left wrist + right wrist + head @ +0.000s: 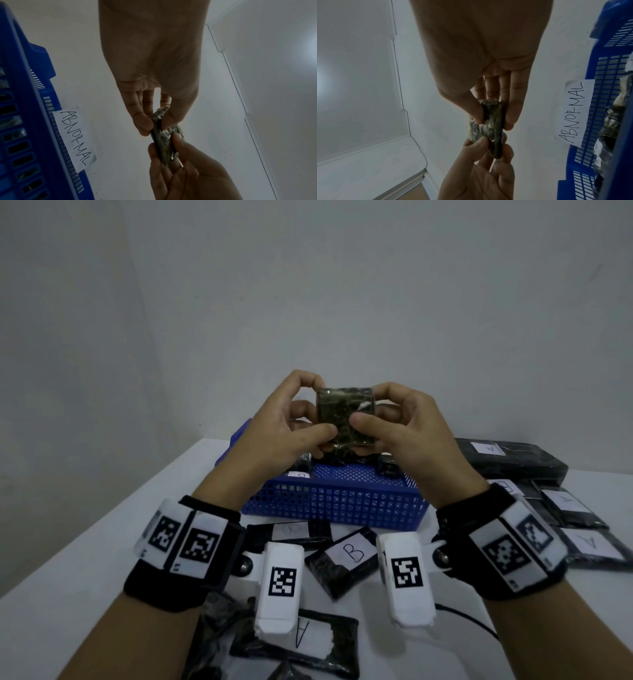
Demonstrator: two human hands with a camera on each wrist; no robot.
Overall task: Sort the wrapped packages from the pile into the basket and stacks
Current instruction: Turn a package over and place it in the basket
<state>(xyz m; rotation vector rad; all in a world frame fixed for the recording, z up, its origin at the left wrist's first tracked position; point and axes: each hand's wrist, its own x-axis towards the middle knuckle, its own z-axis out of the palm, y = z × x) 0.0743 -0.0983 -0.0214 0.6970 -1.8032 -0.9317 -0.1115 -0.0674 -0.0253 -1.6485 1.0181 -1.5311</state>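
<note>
Unlabelled package (344, 416) pinched in our left hand (281, 422) and right hand (400, 422) above the "ABNORMAL" basket (335, 501); next we probably drop it in.

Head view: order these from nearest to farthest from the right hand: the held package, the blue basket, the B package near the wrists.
1. Held package: pinched by right hand.
2. Blue basket: just below.
3. B package: on the table, between the wrists.

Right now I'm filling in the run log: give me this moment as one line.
step: inspecting | left hand: pinches wrapped package | right hand: pinches it too | position: above blue basket, label ABNORMAL
</note>
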